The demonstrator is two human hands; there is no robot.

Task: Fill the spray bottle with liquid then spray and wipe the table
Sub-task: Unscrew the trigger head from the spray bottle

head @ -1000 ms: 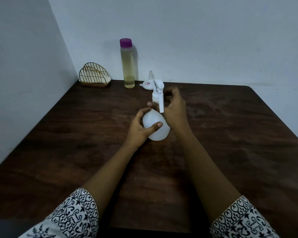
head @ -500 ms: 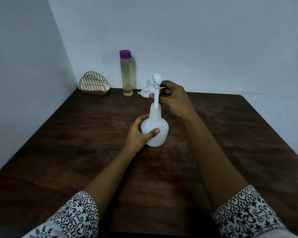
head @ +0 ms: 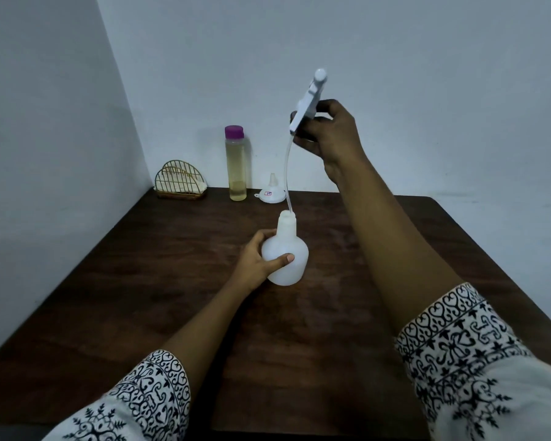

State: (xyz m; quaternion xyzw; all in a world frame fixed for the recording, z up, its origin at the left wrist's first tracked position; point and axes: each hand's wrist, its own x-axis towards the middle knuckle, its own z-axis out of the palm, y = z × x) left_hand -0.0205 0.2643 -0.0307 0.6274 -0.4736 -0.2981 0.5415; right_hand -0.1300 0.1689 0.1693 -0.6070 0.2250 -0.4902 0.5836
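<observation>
step: lifting sprayer head (head: 309,100) out, judged | right hand (head: 328,135) fingers clenched on it, dip tube (head: 286,173) tip in neck | left hand (head: 258,259) grasps spray bottle (head: 287,249) upright on counter (head: 172,281) | advice: lift straight, clear tube, then fetch funnel (head: 270,194), liquid bottle (head: 235,163)

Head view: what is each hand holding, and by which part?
Left hand grips the white round plastic spray bottle by its belly; right hand holds the white trigger spray head by its collar.
</observation>
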